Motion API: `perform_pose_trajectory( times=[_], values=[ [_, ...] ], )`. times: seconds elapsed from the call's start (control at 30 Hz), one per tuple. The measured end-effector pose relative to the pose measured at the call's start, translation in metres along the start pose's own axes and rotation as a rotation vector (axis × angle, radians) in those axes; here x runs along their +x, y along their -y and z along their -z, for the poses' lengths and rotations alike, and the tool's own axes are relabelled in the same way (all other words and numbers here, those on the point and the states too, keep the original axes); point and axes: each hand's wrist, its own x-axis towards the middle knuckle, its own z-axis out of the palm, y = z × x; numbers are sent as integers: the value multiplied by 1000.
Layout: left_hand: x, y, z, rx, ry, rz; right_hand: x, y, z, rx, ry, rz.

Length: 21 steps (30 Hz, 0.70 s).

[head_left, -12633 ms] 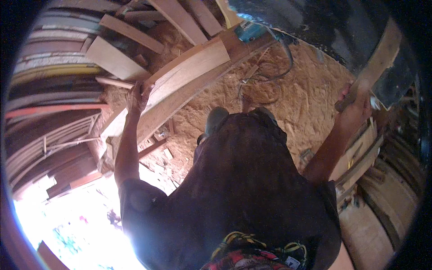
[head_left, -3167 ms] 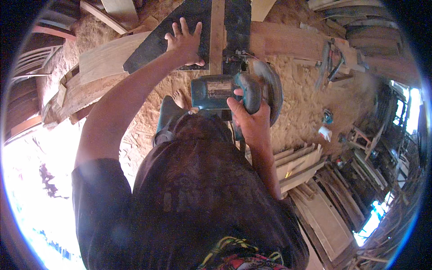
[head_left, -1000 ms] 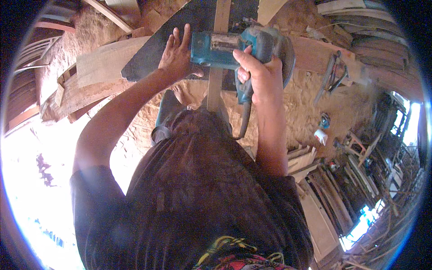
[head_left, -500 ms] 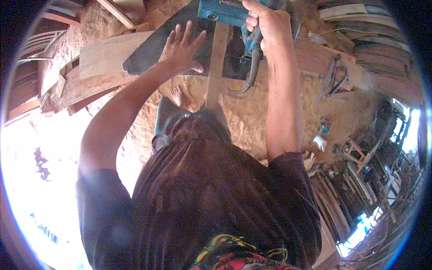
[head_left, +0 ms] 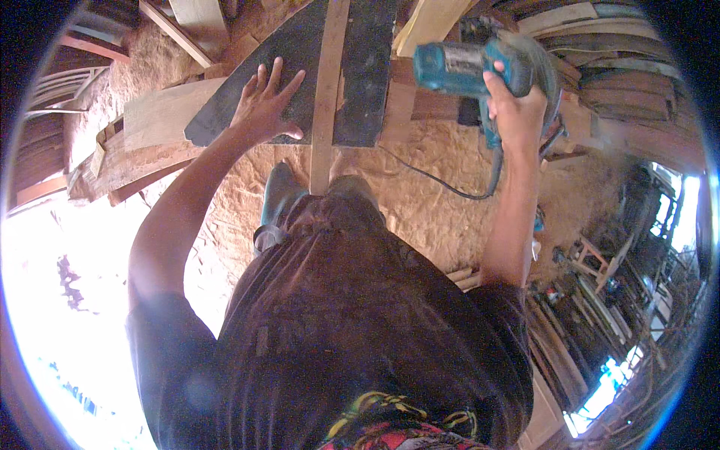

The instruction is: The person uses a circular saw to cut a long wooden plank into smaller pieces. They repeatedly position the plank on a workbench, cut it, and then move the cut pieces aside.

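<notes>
Circular saw (head_left: 450, 69), teal, one: positioned right of the black sheet and apart from it, motor end pointing left; whether it rests on anything I cannot tell.
My right hand (head_left: 519, 112): fingers wrapped round the saw's rear handle, thumb lying over it.
Power cord (head_left: 450, 191), dark: drops from the handle and curves leftward toward the sheet's near edge.
Black sheet (head_left: 367, 90), flat, slanted along its left side: in front of me.
My left hand (head_left: 262, 109): palm down on the sheet, fingers spread, gripping nothing, thumb near the closest edge.
Wooden strip (head_left: 328, 82), narrow: laid lengthwise across the sheet right of that hand, its near end overhanging toward my dark shirt (head_left: 360, 315).
Broad plank (head_left: 169, 112), pale: juts out left from beneath the sheet.
Floor (head_left: 420, 161): sawdust-covered.
Stacked boards (head_left: 622, 97): upper right.
</notes>
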Motion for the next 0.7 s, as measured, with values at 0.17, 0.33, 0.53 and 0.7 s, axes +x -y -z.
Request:
perform_pose_trajectory(
  times=[0.17, 0.33, 0.53, 0.7],
  values=[
    [1, 0, 3, -3, 20, 11, 30, -96, 33, -500, -109, 244],
    [-4, 8, -1, -17, -8, 4, 30, -104, 29, -614, -63, 98],
    [-5, 8, 1, -33, -17, -14, 25, -109, 13, -690, -49, 203],
    [-4, 9, 4, -32, -8, -12, 22, -109, 8, -688, -55, 199]
  ],
)
